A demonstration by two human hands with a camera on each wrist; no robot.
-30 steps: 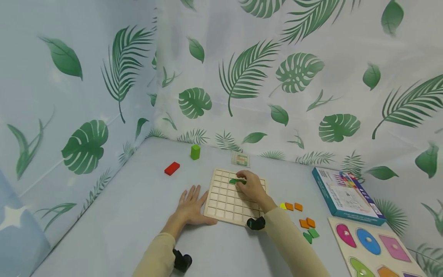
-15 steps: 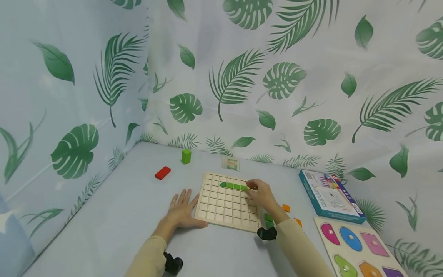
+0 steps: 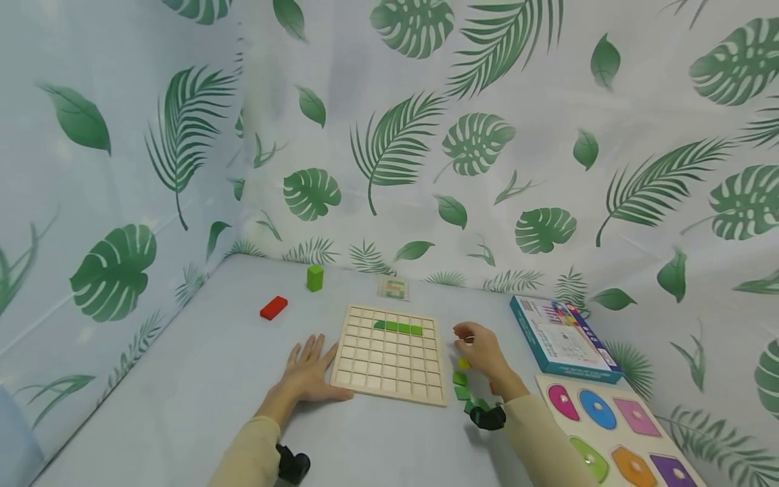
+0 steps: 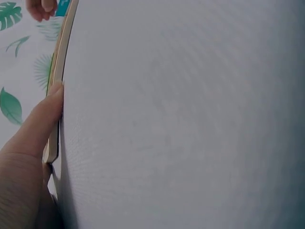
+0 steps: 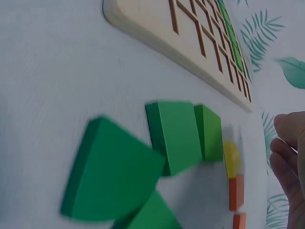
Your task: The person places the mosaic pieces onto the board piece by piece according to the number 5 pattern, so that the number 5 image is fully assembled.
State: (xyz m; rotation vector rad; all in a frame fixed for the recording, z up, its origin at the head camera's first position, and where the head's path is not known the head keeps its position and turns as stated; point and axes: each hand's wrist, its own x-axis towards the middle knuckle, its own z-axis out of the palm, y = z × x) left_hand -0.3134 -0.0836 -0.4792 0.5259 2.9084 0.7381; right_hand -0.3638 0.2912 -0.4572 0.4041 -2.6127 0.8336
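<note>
The wooden grid board (image 3: 359,368) lies on the table, with a row of green pieces (image 3: 398,327) in one of its far rows. My left hand (image 3: 308,375) rests spread at the board's left side; in the left wrist view its thumb (image 4: 40,119) touches the board's edge (image 4: 56,119). My right hand (image 3: 485,353) hovers right of the board with bent fingers, and nothing shows between thumb and fingers (image 5: 286,155). Near it are a yellow piece (image 5: 232,160), orange pieces (image 5: 236,193) and several green blocks (image 5: 178,136), partly hidden by the wrist in the head view.
A red block (image 3: 274,308) and an upright green block (image 3: 314,278) stand at the back left. Behind the board lies a small pattern card (image 3: 393,288). To the right are a teal-edged box (image 3: 562,338) and a knob puzzle board (image 3: 608,433). Leaf-printed cloth (image 3: 426,223) borders the table.
My right hand has gone from the green row, where it was setting a piece, to the right, off the board. The row now shows fully. My left hand stays at the board.
</note>
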